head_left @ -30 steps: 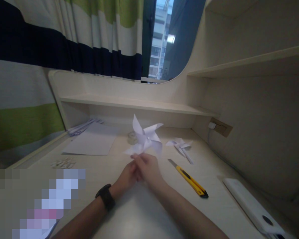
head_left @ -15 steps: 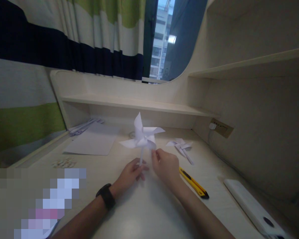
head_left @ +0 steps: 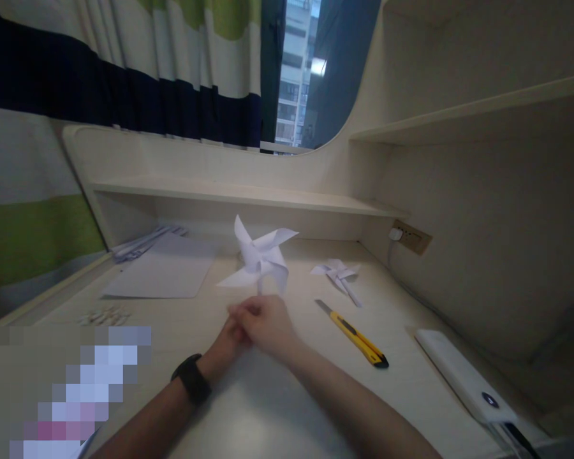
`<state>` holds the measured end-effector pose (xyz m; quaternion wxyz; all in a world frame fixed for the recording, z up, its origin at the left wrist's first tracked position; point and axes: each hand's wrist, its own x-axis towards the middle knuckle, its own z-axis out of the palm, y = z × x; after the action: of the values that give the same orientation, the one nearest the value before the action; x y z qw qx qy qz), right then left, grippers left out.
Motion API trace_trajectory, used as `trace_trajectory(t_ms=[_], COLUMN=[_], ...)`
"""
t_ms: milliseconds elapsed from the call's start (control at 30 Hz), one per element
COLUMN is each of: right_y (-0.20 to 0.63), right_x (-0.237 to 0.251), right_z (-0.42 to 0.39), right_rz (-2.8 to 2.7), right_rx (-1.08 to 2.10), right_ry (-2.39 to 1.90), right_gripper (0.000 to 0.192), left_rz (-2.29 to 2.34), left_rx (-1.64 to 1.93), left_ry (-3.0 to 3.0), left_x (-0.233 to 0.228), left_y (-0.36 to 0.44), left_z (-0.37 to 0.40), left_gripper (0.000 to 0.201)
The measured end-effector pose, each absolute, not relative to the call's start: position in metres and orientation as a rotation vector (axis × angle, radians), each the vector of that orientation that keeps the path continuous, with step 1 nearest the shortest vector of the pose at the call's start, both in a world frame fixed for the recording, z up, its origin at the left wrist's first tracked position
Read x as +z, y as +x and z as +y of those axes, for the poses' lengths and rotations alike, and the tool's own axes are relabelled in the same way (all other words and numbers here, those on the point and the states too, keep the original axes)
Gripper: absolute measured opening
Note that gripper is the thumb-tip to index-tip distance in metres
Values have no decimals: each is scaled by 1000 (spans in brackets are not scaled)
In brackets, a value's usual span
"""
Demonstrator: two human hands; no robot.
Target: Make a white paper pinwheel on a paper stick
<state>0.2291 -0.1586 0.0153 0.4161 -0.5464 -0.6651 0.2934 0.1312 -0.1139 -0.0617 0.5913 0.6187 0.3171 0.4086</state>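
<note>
A white paper pinwheel (head_left: 263, 260) stands upright in front of me, its blades spread and a short piece of its paper stick showing below them. My left hand (head_left: 227, 347), with a black watch on the wrist, is closed at the stick's lower part. Over it lies my right hand (head_left: 270, 324), its fingers closed around the stick just under the blades. The two hands touch, and the right one hides most of the left fingers and the lower stick. A second paper pinwheel (head_left: 337, 273) lies on the desk to the right.
A yellow utility knife (head_left: 358, 338), blade out, lies right of my hands. Farther right is a white power strip or similar long device (head_left: 454, 373). White paper sheets (head_left: 162, 268) and small pale pieces (head_left: 105, 315) are at left. A shelf (head_left: 243, 196) runs along the back.
My right hand has moved left and down from beside the blades onto the stick, meeting my left hand. The pinwheel's blades have turned. The view has shifted slightly right.
</note>
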Motion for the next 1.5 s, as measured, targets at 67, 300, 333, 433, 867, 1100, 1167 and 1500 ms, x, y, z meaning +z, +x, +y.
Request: trace_trajectory(t_ms=[67,300,333,433,867,1100,1167,1500], right_y=[248,285,286,291,328,416,435,456], right_x=[8,-5,-5,-4,-11,1,-3,-28], right_z=[-162,-144,-141,-133,-110,-83,-78,-67], right_rz=[-1735,-1549,-1536,-1500,-1453,-1412,-1391,-1355], right_rx=[279,85,86,85,50,61,85,83], right_ry=[-1538,-1785,-1804,-1834,-2028,-2284,-2362,-2577], right_gripper=[29,30,30,30,28,20,17,32], left_rz=[720,671,679,695,687,828,827,859], left_rx=[967,906,903,897,756,689,664,580], left_ry=[1457,1484,1481,1471,1524,1625,1666,1623], left_x=[-58,-58,-59,-61,-61,-54,-50,-42], left_y=[134,163,167,176,216,180,164,135], left_z=[-112,-108,-108,-105,-90,-108,-116,-140], left_gripper=[31,46,47,44,45,48,44,51])
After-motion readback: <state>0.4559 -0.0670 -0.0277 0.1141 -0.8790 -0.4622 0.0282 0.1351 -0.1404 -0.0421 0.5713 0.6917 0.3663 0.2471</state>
